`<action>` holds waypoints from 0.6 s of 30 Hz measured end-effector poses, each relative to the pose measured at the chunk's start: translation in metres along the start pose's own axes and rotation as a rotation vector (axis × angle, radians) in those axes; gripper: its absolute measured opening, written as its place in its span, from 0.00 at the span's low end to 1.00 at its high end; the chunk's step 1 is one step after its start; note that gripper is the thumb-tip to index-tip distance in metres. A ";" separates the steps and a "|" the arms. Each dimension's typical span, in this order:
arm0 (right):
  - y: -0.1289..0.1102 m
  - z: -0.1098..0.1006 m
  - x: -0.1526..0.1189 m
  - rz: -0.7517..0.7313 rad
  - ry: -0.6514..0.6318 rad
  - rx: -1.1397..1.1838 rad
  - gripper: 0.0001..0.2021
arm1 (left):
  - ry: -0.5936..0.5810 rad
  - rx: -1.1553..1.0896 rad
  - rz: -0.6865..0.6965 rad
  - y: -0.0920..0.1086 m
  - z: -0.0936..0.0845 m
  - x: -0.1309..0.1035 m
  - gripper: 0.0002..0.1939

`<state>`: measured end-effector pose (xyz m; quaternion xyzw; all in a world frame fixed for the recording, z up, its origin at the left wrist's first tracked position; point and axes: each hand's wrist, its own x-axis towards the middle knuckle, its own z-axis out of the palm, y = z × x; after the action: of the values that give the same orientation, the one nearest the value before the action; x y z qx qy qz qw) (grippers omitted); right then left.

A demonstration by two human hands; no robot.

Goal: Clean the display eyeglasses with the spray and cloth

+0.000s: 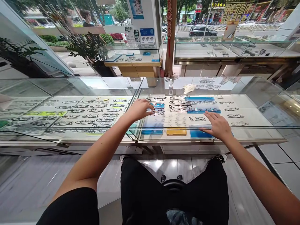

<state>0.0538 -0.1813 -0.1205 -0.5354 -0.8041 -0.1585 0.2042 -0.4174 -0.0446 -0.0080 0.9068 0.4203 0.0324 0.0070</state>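
My left hand is over the glass counter, thumb and fingers curled around the left side of a pair of eyeglasses with dark reddish frames. More eyeglasses lie just behind it in the same column. To the right runs a second column of dark-framed eyeglasses, with faint shadows beneath on the case floor. My right hand rests palm down near the counter's front, its fingers apart and holding nothing. Close to its fingertips is a thin-framed pair of glasses.
A white spray bottle and a crumpled pale cloth sit at the counter's back. The glass display case holds rows of eyeglasses on the left, a yellow case and blue panels. Beyond are more showcases and a wooden post.
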 end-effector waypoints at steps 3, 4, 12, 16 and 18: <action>0.000 0.001 0.000 0.005 -0.007 -0.009 0.46 | 0.008 0.003 0.001 -0.004 0.002 0.007 0.16; 0.000 0.001 0.000 0.007 -0.011 -0.010 0.46 | 0.011 0.004 0.004 -0.005 0.002 0.009 0.16; 0.001 0.003 0.000 0.011 -0.017 -0.014 0.45 | 0.021 0.017 -0.031 -0.013 0.006 0.032 0.16; -0.001 0.002 0.000 0.010 -0.017 -0.019 0.46 | 0.020 0.022 -0.038 -0.016 0.005 0.041 0.18; -0.002 0.001 0.001 0.014 -0.023 -0.017 0.46 | 0.028 0.022 -0.043 -0.018 0.005 0.045 0.18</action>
<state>0.0515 -0.1807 -0.1215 -0.5448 -0.8010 -0.1578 0.1914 -0.4016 0.0014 -0.0116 0.8970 0.4401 0.0406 -0.0081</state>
